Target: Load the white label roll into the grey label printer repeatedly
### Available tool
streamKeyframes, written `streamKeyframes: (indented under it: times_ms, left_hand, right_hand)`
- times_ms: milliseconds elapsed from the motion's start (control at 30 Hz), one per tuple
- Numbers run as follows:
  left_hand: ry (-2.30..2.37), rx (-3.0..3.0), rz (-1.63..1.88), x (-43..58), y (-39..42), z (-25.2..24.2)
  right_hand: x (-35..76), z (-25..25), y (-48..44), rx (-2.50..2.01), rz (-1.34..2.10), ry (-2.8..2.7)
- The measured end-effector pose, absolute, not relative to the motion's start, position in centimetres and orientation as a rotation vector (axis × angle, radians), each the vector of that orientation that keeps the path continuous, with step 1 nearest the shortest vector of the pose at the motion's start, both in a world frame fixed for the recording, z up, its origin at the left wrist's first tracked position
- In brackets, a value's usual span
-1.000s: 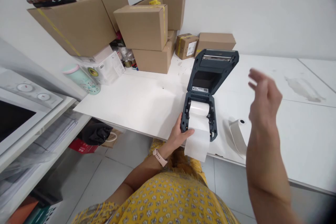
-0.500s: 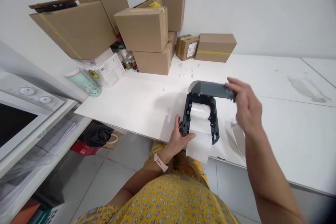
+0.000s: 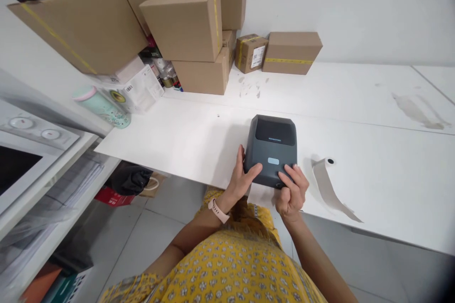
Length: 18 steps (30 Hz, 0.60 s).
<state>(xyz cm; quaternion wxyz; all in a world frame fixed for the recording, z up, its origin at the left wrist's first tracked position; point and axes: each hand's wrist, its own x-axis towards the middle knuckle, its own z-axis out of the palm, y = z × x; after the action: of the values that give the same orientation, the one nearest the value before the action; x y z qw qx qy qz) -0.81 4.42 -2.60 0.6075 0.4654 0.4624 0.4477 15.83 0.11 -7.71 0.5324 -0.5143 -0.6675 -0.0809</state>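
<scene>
Rounded dark-grey printer (image 3: 272,144), lid down.
My left hand (image 3: 240,182) and right hand (image 3: 292,194) clasp its smooth matte plastic near edge.

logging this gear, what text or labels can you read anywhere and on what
Brand word on the printer lid: too small to read.
Label on the small box: code and print, blurred.
Barcode on the white carton: print unreadable.
Nothing can be quoted.

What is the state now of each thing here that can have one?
Dark grey label printer: lid closed, held by left hand and right hand.
White paper roll: partly unrolled, lying on white table.
Brown cardboard boxes: closed, taped, stacked.
Mint green bottle: pink cap on.
</scene>
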Motion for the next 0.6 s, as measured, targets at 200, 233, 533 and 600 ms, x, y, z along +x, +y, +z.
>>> streamKeyframes:
  times_ms: [200, 233, 533, 600]
  left_hand:
    - [1.061, 1.178, 1.069, -0.8, 4.8, -3.1]
    - [1.062, 1.206, 1.08, -0.9, 4.8, -3.2]
    - [1.012, 1.2, 1.073, -1.1, 4.8, -3.2]
    - [1.0, 1.102, 1.033, -1.4, 3.6, -3.3]
  right_hand:
    - [15.4, -9.2, 1.3, -1.055, -0.27, -1.481]
    - [15.3, -9.4, 1.5, -1.05, -0.285, -1.45]
    - [15.7, -7.6, 0.7, -1.098, -0.159, -1.477]
    - [15.8, -6.9, 0.4, -1.108, -0.098, -1.466]
